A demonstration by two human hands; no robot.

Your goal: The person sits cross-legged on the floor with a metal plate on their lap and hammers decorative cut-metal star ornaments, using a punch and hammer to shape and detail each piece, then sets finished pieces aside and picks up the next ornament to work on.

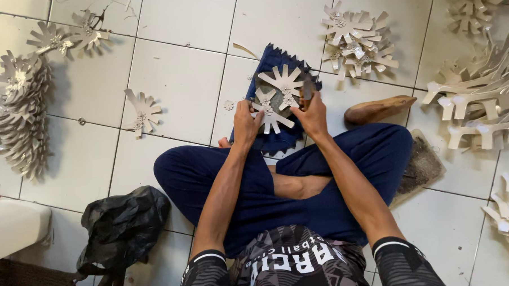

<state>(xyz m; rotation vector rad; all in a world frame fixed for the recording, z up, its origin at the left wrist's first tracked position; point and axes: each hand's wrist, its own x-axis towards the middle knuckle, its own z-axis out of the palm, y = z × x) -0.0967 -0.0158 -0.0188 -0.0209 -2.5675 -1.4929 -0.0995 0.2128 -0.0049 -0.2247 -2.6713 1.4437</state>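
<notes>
Head view shows my left hand [247, 122] pinching a pale spiky star-shaped metal piece [269, 115] on the dark round block [279, 88] at frame center. My right hand [313, 114] grips a small brown-handled tool [307, 93]. I think I'm joining stars; next needs careful aim. White floor tiles [178, 66] leave room upper left.

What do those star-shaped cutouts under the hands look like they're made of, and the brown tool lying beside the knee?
Cutouts: probably thin sheet metal, pale and matt with a dull sheen; the flat arms hold sharp cut edges and slight bends. Stiff card cannot be ruled out.
Brown tool: probably wood, smooth and worn, judging by its warm brown colour and rounded, tapering shape.
The left hand and right hand touch the cutouts.
</notes>
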